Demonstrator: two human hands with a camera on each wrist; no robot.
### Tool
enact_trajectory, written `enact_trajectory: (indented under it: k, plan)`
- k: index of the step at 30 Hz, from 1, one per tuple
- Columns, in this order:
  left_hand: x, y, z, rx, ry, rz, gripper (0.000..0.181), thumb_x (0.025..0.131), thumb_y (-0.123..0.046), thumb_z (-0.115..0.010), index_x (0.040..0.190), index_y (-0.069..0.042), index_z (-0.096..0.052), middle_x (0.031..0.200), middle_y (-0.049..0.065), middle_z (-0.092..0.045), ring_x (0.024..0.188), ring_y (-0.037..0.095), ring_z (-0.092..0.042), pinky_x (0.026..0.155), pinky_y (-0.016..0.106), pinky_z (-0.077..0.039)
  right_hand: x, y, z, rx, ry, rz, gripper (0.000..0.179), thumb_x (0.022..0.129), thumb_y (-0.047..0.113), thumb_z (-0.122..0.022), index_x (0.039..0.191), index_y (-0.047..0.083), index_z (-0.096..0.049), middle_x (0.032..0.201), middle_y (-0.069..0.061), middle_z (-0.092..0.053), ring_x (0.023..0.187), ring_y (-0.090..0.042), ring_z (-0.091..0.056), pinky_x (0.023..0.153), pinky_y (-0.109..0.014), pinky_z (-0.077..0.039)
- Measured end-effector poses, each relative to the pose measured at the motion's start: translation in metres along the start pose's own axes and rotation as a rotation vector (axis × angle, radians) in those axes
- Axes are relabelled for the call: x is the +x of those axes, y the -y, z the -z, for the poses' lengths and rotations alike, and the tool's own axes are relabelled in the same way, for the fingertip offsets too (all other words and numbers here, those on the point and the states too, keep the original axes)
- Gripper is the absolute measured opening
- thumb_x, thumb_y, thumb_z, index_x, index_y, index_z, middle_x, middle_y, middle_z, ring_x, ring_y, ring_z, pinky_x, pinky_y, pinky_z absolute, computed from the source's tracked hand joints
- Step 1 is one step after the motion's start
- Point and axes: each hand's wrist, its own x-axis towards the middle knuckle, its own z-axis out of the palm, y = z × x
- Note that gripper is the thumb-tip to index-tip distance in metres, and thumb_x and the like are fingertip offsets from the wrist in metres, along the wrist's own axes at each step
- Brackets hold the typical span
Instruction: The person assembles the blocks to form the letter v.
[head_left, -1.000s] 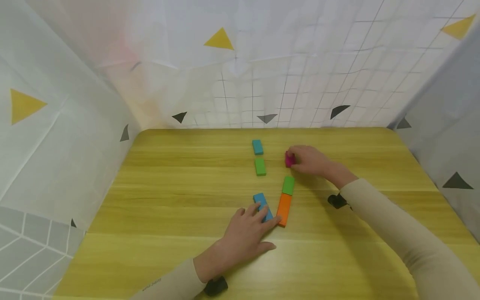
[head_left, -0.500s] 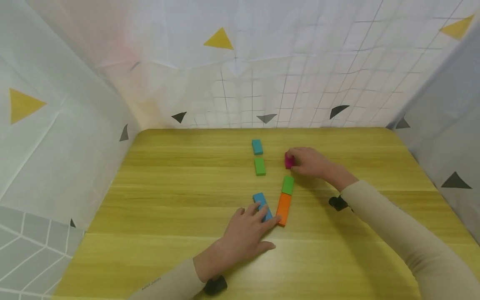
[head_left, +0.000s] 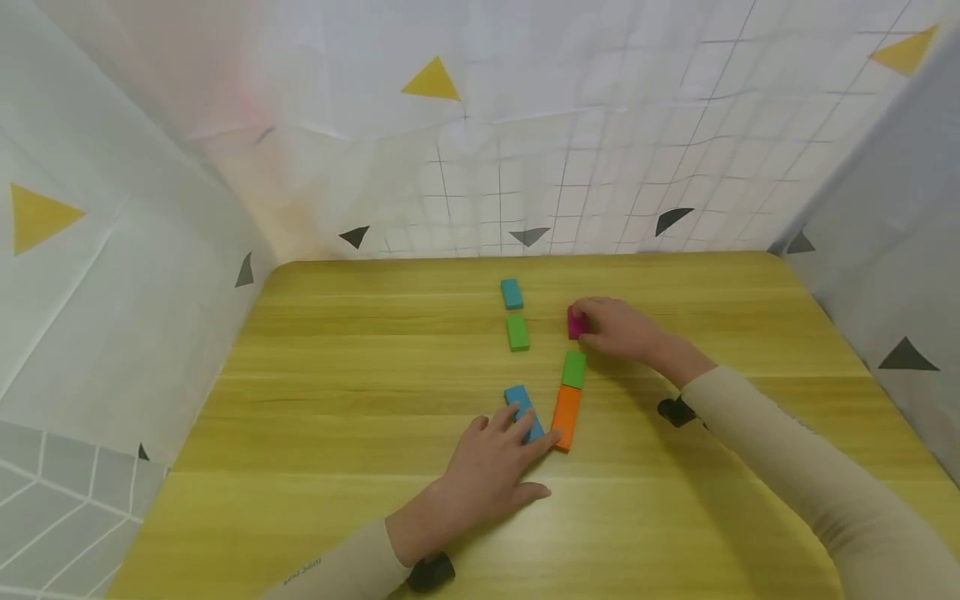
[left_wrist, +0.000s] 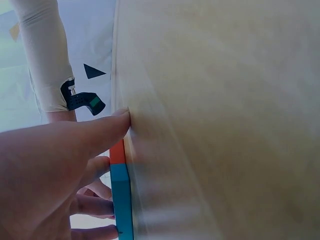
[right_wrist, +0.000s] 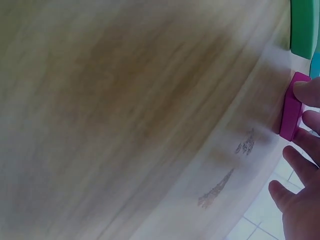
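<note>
since the earlier frames, the right hand (head_left: 618, 327) and the magenta block (head_left: 576, 323) are easing slightly toward the person, while the left hand (head_left: 491, 468) is keeping its place. pale patterned cloth (head_left: 322, 167) is hanging behind and along both sides of the wooden table (head_left: 337, 350), which is filling the lower part of the head view. beige sleeves (head_left: 795, 450) are covering both forearms, and a dark wrist device (head_left: 677, 411) is sitting below the right cuff. the left hand is spreading its fingers, some resting over the blue block (head_left: 517, 397) and one touching the near end of the orange block (head_left: 567, 412). the right hand is pinching the magenta block between thumb and finger, its other fingers spreading apart in the right wrist view. orange and blue are lying nearest the left hand, the blue one slanting; whether they are touching under the fingers, i cannot tell. the near green block (head_left: 573, 369) is meeting the far end of the orange one. the far green block (head_left: 517, 332) and the teal block (head_left: 512, 294) are lying left of the right hand, slightly apart. magenta is standing just beyond the near green one, not touching it.
</note>
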Motion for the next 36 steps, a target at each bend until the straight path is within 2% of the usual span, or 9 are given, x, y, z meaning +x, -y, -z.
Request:
enact_trajectory:
  k: [5,12,23,30,36]
  plan:
    - [0.0,0.0,0.0,0.004,0.001,0.003,0.071,0.089,-0.07,-0.053,0.152,-0.039,-0.038,0.152,0.002,-0.044,0.142,0.03,-0.04,0.099,0.051,-0.049,-0.001,0.002,-0.001,0.038,0.004,0.001,0.026,0.092,0.017,-0.068,0.115,0.01,-0.06,0.104,-0.004,-0.067,0.091,-0.021,-0.057,0.087,-0.04,-0.049]
    - [0.0,-0.001,-0.001,-0.003,-0.004,0.004,0.071,0.089,-0.069,-0.053,0.151,-0.039,-0.038,0.152,0.002,-0.045,0.142,0.031,-0.04,0.099,0.051,-0.049,-0.006,0.003,-0.001,0.066,-0.014,0.019,0.019,0.097,0.012,-0.06,0.114,0.005,-0.06,0.11,-0.01,-0.067,0.099,-0.026,-0.06,0.095,-0.048,-0.05]
    - [0.0,-0.001,0.0,0.008,-0.022,-0.002,0.07,0.089,-0.07,-0.054,0.151,-0.039,-0.04,0.15,0.001,-0.046,0.141,0.03,-0.041,0.098,0.05,-0.049,-0.01,0.006,-0.002,0.028,-0.051,-0.003,0.019,0.097,0.014,-0.061,0.114,0.006,-0.062,0.11,-0.009,-0.068,0.101,-0.025,-0.062,0.095,-0.047,-0.051]
    - [0.0,-0.002,-0.001,0.009,-0.013,-0.001,0.071,0.089,-0.07,-0.054,0.151,-0.039,-0.039,0.151,0.001,-0.046,0.141,0.031,-0.041,0.098,0.051,-0.05,-0.013,0.008,-0.003,0.065,-0.058,0.003,0.016,0.095,0.013,-0.064,0.11,0.006,-0.063,0.106,-0.008,-0.068,0.099,-0.026,-0.061,0.094,-0.048,-0.052]
    - [0.0,-0.002,0.0,0.008,-0.015,0.001,0.071,0.089,-0.07,-0.054,0.151,-0.039,-0.04,0.151,0.001,-0.046,0.142,0.031,-0.041,0.098,0.051,-0.049,-0.014,0.008,-0.004,0.051,-0.059,-0.006,0.017,0.095,0.014,-0.064,0.111,0.006,-0.063,0.107,-0.009,-0.067,0.101,-0.026,-0.061,0.095,-0.048,-0.051]
